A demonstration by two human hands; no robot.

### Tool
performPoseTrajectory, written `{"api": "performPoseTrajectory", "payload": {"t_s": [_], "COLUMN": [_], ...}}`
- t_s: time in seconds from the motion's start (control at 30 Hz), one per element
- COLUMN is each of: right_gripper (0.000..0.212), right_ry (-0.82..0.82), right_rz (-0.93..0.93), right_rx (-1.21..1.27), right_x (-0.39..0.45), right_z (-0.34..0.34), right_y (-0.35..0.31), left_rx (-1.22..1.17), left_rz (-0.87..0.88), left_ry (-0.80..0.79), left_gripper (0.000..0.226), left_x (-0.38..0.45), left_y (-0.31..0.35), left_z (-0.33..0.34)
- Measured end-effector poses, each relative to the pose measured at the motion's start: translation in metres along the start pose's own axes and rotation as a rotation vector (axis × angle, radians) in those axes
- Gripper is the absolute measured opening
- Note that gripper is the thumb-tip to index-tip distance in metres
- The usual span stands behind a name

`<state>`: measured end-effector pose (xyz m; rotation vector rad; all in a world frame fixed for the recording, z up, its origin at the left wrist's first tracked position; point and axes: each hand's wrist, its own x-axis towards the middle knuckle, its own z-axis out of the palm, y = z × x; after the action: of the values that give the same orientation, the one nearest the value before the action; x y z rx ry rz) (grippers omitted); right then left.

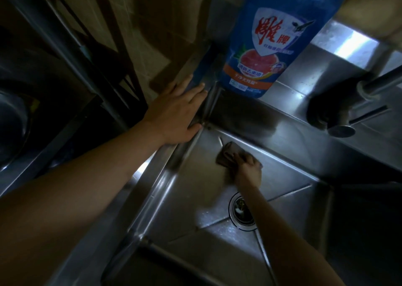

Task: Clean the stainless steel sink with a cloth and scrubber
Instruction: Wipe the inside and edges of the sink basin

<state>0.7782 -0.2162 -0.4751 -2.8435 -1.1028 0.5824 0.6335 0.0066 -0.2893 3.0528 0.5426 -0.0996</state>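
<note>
The stainless steel sink (289,177) fills the lower middle, seen from above in dim light. Its round drain (238,211) lies partly under my right forearm. My right hand (249,169) is down in the basin, its fingers curled over a brownish cloth (226,155) that it presses on the sink floor near the far left corner. My left hand (176,111) rests flat with straight fingers on the sink's left rim at that corner. No scrubber is in view.
A blue dish soap bottle (276,39) stands on the back ledge just right of my left hand. The steel tap (356,102) reaches over the basin at the right. A dark pot (13,120) sits at the far left.
</note>
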Motion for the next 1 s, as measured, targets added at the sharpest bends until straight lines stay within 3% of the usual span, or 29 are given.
{"api": "performPoseTrajectory", "payload": {"t_s": [0.2,0.3,0.43,0.63,0.77,0.87,1.0], "right_gripper": [0.047,0.046,0.046,0.064,0.055,0.053,0.064], "right_ry": [-0.035,-0.044,-0.093,-0.169,-0.125,-0.194,-0.299], "right_rz": [-0.234,-0.139,0.001,-0.367,-0.234,-0.104,-0.3], "right_rx": [-0.149,-0.204,-0.028,-0.064,0.027,-0.024,-0.096], "right_x": [-0.018,-0.005,-0.019,-0.074,-0.054,-0.06,-0.086], "right_z": [0.019,0.004,0.009,0.027,0.017,0.015,0.021], "right_y": [-0.039,-0.029,-0.044,-0.055,-0.051,-0.075,-0.087], "left_rx": [0.002,0.003,-0.002,-0.001,0.003,0.006,-0.004], "left_rz": [0.007,0.008,0.004,0.006,0.002,0.008,0.002], "left_ry": [0.009,0.018,0.02,0.02,0.018,0.018,0.016], "left_gripper": [0.08,0.081,0.081,0.08,0.081,0.081,0.079], "left_x": [0.0,0.0,0.0,-0.001,0.0,0.001,-0.003], "left_y": [-0.001,-0.001,-0.002,-0.001,-0.001,-0.002,-0.002], "left_z": [0.001,0.002,0.002,0.001,0.002,0.003,0.002]}}
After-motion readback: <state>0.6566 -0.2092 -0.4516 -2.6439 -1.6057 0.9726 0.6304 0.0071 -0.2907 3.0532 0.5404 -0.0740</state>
